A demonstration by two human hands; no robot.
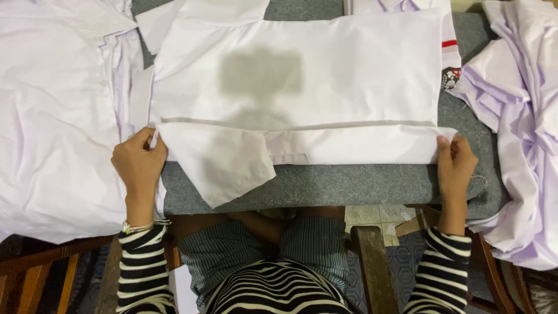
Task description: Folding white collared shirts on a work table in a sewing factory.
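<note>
Shirt point(325, 75), white, lies spread flat on the grey felt-covered table point(360, 186), its near edge turned up into a long narrow fold point(349, 145) that runs across in front of the person. The left hand point(138, 163) has its fingers clamped on the left end of that fold, and the right hand point(456, 166) has its fingers pinched shut on the right end, so the fold hangs taut between them. A loose sleeve point(224, 166) droops from under the fold toward the near table edge.

To do this fold well, both ends should probably be kept level and pulled evenly, so the crease stays straight and parallel to the shirt's side; the drooping sleeve looks likely to bunch unless it is tucked flat first.

More white shirts point(52, 116) are heaped on the left, touching the spread shirt's left edge, and a crumpled pile of pale cloth point(517, 128) sits just beside its right end. Both piles crowd the working space. A wooden chair point(372, 256) shows below the table, near the person's striped sleeves.
</note>
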